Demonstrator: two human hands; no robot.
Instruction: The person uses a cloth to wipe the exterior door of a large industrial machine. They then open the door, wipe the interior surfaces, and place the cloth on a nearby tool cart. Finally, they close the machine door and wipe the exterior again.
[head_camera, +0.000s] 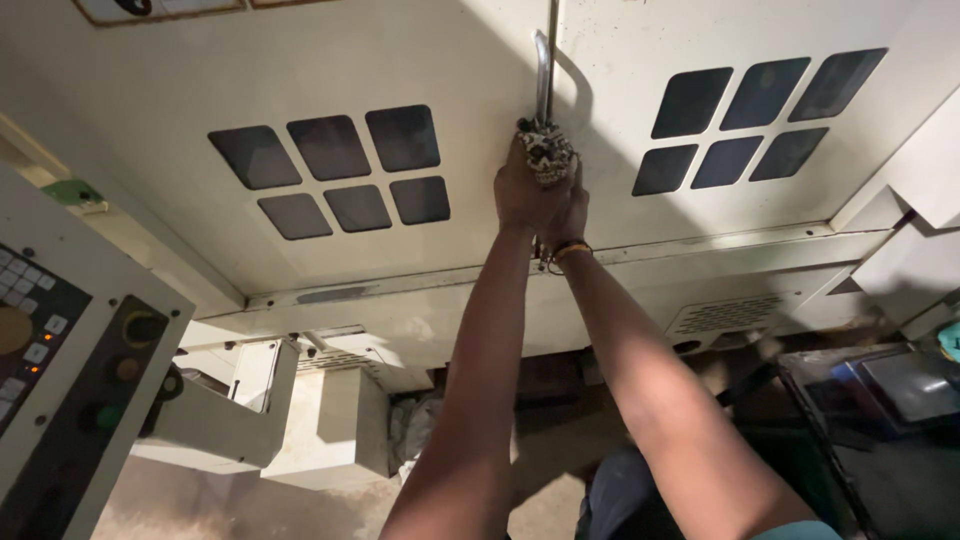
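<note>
Both of my arms reach forward to the metal bar handle (543, 75) on the cream machine door (400, 70). My left hand (522, 190) is closed around the handle with a crumpled speckled rag (546, 150) bunched at the top of the grip. My right hand (572, 212) sits just beside and below it, pressed against the left hand and closed on the same handle; a thin bracelet circles that wrist. The lower part of the handle is hidden behind my hands.
Two doors carry dark grouped windows, one set at left (340, 170) and one at right (755, 120). A control panel (60, 360) with buttons and knobs stands at the left. A dark tray or table (880, 400) sits at the right, and a dusty floor lies below.
</note>
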